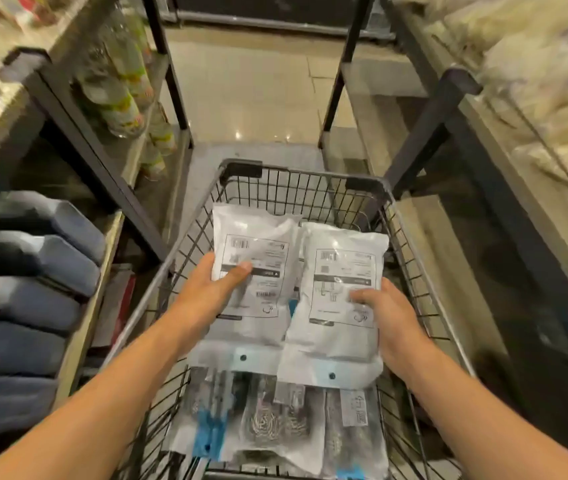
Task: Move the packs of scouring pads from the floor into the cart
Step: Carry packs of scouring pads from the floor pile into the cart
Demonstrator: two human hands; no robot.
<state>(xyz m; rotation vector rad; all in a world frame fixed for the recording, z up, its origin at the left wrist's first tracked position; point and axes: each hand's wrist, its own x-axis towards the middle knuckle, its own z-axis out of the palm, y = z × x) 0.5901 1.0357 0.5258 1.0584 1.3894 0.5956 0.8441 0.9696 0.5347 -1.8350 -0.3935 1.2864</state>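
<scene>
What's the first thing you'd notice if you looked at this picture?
Two white packs stand out, held side by side over the wire cart: the left hand grips the left pack and the right hand grips the right pack. Below them, nearer the camera, more packs already lie in the cart. On the shelf to the left sit big dark blue jugs.

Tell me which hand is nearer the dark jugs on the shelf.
Left. The left hand grips a white pack over the cart's left side, closest to the jugs. The right hand holds the other pack over the far side.
</scene>
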